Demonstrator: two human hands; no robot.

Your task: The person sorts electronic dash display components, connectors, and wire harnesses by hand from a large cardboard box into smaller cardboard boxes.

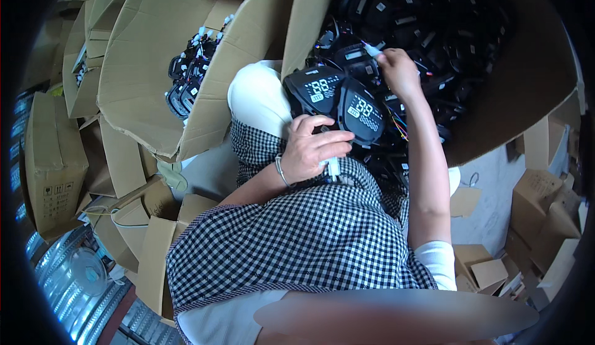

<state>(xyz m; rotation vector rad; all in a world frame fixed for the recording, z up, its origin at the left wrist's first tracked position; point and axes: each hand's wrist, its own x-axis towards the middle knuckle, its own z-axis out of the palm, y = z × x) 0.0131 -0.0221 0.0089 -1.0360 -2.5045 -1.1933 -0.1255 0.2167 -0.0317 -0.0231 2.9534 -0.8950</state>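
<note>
Opened cardboard cartons (54,153) all around on a pale floor (493,199), with a large box (304,19) in front, heaped with black units (378,10), and a second box (145,53) to the left, holding more units and white-tipped cables. At the near side of the heap, a left display panel (315,94) and a right display panel (361,117), touching or nearly so, face up and apparently lit. Left hand (310,150) laid along the near edges of both panels, fingers loosely bent and slightly spread; just below, a white connector (333,168), impossible to tell whether gripped. Right hand (398,72) out over the heap, thumb and fingers closed in a pinch on a white plug (372,50). Judging by the glowing faces, probably at the step of connecting or disconnecting panels for a check. For the next move, likely to need a steady left hand and a straight, gentle draw on the plug, clear of the coloured wires (398,125) near the right forearm. Hidden: the panels' undersides, the support beneath, the left thumb. Hard to make out: the plug's cable run and the dark depths of the large box.
</note>
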